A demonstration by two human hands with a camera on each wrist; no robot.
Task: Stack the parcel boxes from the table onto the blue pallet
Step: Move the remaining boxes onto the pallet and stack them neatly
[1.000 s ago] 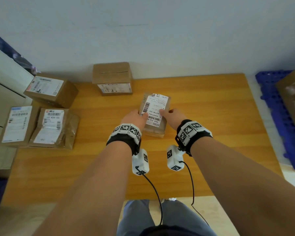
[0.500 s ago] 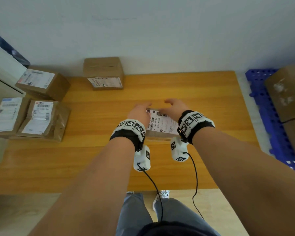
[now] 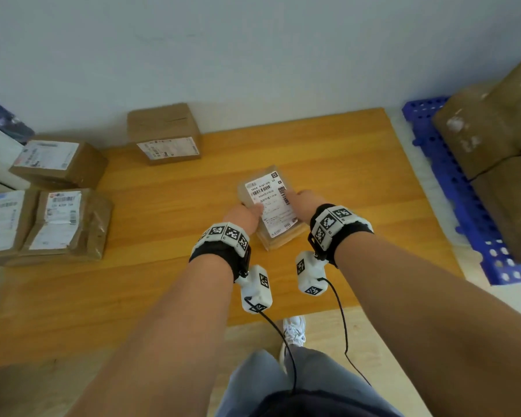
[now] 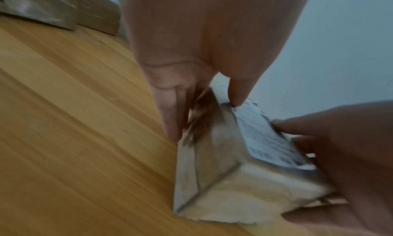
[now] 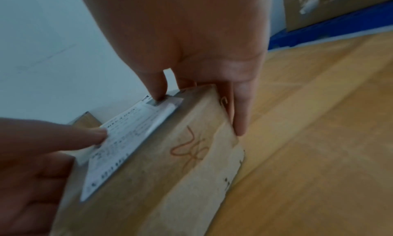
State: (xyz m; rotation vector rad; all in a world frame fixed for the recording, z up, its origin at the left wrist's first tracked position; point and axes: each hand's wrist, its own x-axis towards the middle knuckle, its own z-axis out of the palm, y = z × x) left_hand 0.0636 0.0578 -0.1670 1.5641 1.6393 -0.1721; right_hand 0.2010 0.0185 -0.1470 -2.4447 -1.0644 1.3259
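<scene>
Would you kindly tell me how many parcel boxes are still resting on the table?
4: one at the back edge, three at the left end. Others may be out of frame.

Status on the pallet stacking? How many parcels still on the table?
Done: at least two large brown boxes already sit on the blue pallet. In hand: the left hand and right hand grip a small labelled parcel, over the table. Left: four parcels on the table, one by the wall and three at its left end.
</scene>
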